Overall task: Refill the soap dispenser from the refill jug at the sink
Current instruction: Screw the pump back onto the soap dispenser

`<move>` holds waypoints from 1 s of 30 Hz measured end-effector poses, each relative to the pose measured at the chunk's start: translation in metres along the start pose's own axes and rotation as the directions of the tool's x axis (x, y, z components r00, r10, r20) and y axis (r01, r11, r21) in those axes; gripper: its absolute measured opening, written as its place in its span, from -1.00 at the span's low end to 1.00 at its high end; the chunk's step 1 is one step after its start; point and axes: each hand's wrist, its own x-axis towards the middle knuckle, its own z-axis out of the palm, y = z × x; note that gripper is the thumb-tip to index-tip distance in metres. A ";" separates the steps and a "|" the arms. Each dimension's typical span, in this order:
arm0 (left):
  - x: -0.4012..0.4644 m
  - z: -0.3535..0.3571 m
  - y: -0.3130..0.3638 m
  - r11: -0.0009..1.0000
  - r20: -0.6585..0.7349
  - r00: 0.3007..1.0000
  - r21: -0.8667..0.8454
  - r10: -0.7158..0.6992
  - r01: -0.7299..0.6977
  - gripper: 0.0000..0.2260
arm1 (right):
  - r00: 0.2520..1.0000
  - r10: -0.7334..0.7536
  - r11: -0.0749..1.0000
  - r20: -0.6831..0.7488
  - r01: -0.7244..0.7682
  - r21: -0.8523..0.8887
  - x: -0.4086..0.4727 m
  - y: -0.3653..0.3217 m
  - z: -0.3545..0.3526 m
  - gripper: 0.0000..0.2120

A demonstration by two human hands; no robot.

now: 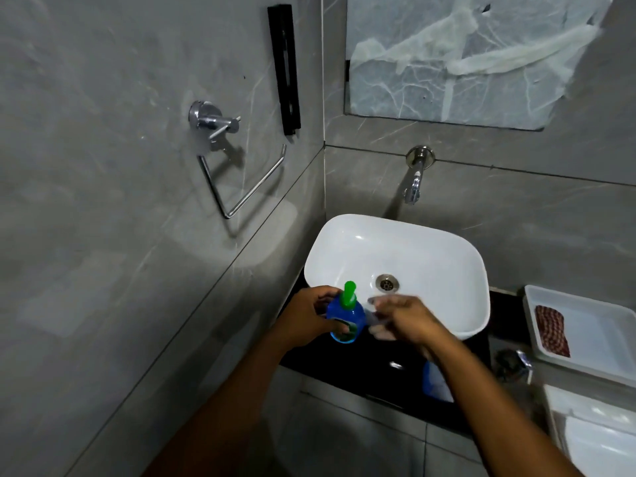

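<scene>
At lower centre, the blue plastic soap dispenser (345, 316) with green pump is gripped by the left hand (309, 320) over the white sink's (344, 235) rim and should be steadied while the blurred, loosely open right hand (402, 315) is brought to the pump.

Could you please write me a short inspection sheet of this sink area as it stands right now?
Surface: black counter carrying a white basin, which looks dry.
Job's things: blue soap bottle with green pump top, held over the basin's near-left rim.
Clutter: white tray holding a reddish patterned item; blue-and-white object below the right arm, unclear.
Hands: left hand grips the bottle; right hand blurred beside it.
Cables: nothing seen.
Surroundings: grey tiled walls, wall tap, chrome towel ring, partly covered mirror.
</scene>
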 end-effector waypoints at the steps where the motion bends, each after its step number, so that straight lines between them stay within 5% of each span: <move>1: 0.001 -0.004 -0.010 0.999 -0.016 1.000 0.041 -0.021 0.022 -0.45 | 0.993 0.118 0.992 0.031 -0.119 0.038 0.007 0.020 0.010 -0.82; 4: 0.002 -0.013 -0.036 0.990 -0.064 0.996 0.119 -0.065 0.072 -0.43 | 0.969 0.210 0.956 0.132 -0.232 0.182 0.028 0.056 0.039 -0.78; 11: 0.010 -0.026 -0.080 0.979 -0.152 0.974 0.088 -0.167 0.182 -0.47 | 0.956 0.289 0.912 0.051 -0.291 0.289 0.073 0.074 0.085 -0.79; 30: 0.019 -0.031 -0.124 0.948 -0.153 0.936 -0.039 -0.317 0.315 -0.48 | 0.918 0.397 0.857 -0.013 -0.366 0.363 0.110 0.104 0.105 -0.82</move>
